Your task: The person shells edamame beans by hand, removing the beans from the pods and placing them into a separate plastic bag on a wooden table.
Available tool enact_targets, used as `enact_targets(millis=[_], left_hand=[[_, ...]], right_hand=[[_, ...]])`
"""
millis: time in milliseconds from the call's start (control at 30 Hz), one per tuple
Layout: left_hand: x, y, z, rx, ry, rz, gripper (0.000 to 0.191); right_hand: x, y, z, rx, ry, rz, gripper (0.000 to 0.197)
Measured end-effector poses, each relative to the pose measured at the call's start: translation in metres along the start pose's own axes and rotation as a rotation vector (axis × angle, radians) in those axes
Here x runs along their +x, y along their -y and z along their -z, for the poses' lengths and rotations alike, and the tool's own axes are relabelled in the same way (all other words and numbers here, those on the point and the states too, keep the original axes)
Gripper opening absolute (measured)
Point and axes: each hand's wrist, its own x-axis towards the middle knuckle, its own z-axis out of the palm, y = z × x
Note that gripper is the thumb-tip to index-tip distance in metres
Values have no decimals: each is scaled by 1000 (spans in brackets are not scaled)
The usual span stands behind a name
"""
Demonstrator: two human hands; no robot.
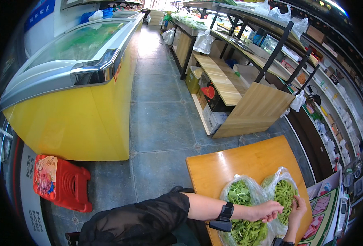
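On the orange wooden table [227,161] sit two clear plastic bags, both open at the top. The left bag [255,187] holds green leaves [239,193] and, nearer me, green pods [249,232]. In the right bag are green bean pods [283,192] that look like edamame. My left hand [266,211], its fingers curled together, hangs over where the bags meet. Close to its right is my right hand [297,209], bent over the right edge of the pods. Whether either hand pinches a pod cannot be made out. A black strapped device [225,212] circles my left wrist.
A yellow chest freezer [70,123] stands at the left, a red plastic stool [63,183] before it. Beyond the table is a wooden shelving unit [252,110] with boxes beneath. Stocked wall shelves [338,107] line the right. A tiled aisle [157,117] runs between freezer and unit.
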Motion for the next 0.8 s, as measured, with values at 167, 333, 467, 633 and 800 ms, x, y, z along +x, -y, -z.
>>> enact_targets(millis=[167, 333, 467, 633, 800], left_hand=[[-2, -5, -7, -234, -41, 194, 54], [-1, 2, 3, -354, 52, 215, 53], [4, 10, 1, -359, -35, 215, 50], [-9, -7, -13, -350, -26, 289, 46], [-10, -3, -12, -306, -43, 249, 48]], right_hand=[[-24, 86, 14, -25, -5, 161, 24], [-61, 145, -1, -222, 106, 459, 28], [-64, 153, 5, -169, 178, 372, 27], [-72, 132, 5, 110, 146, 95, 18], [-73, 157, 12, 117, -36, -107, 16]])
